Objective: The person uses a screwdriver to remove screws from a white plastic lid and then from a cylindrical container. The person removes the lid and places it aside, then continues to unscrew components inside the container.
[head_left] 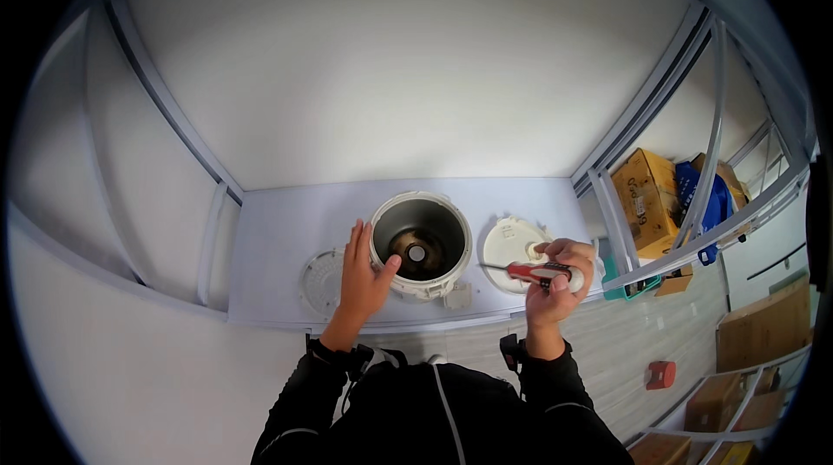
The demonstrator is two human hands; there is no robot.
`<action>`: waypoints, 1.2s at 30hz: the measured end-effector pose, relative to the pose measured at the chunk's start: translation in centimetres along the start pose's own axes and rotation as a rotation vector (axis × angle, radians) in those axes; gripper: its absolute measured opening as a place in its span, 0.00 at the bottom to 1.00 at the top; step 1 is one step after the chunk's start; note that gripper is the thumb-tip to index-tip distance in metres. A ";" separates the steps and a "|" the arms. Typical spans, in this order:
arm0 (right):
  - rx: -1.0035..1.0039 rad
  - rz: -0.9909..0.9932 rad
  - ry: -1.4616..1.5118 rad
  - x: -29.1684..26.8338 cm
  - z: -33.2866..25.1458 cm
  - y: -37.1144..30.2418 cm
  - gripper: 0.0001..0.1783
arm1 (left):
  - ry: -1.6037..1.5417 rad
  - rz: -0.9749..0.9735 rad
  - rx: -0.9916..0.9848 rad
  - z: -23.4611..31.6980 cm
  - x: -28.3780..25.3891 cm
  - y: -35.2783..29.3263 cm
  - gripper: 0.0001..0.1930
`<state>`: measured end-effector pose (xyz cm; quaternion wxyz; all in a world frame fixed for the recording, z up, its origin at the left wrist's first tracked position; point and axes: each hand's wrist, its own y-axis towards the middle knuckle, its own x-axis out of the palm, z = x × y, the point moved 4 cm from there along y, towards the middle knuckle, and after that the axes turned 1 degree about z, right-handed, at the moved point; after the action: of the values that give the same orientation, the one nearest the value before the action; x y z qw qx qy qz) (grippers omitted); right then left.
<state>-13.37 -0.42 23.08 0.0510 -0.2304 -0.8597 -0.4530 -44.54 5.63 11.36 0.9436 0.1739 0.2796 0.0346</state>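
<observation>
A white worktop [278, 239] runs between pale partition walls, and the person stands at its near edge with both black-sleeved forearms reaching in from below.

The left hand [361, 272] is released and flat, fingers together and stretched forward, its palm side laid against the outer left wall of the cooker body [422, 245]; the thumb rests on the rim. The cooker body is a round white housing standing upright near the middle of the worktop, open at the top, with a dark metal inside and a round heating plate with a small centre button at the bottom. A small grey block sits on its near right foot.

The right hand [562, 278] is clenched around a screwdriver [540, 272] with a red and white handle, held roughly level, its thin shaft pointing left toward the cooker body without touching it.

Just left of the left hand lies a round clear inner lid [319, 281], flat on the worktop. Behind the right hand lies a round white lid [514, 244], also flat.

Beyond the right end, cardboard boxes [646, 196] and a blue bag [705, 200] sit behind a metal frame.
</observation>
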 end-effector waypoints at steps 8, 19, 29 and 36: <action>0.174 -0.505 -0.500 2.1 7.2 -1.3 0.18 | -0.096 0.021 -0.027 -1.4 1.1 0.4 0.38; 0.512 -0.717 -0.757 3.8 10.3 -4.0 0.29 | -0.071 0.049 -0.012 -1.5 1.1 -0.2 0.37; 0.423 -0.750 -0.902 4.5 10.0 -3.7 0.29 | -0.058 0.093 -0.013 -1.1 1.1 0.0 0.35; 0.481 -0.700 -0.845 3.9 10.3 -4.4 0.28 | 0.097 -0.002 -0.038 0.4 -0.1 3.0 0.40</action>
<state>-17.51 7.10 14.89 -0.3970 -0.0759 -0.9087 -0.1048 -44.27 8.31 12.78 0.9321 0.1539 0.3244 0.0473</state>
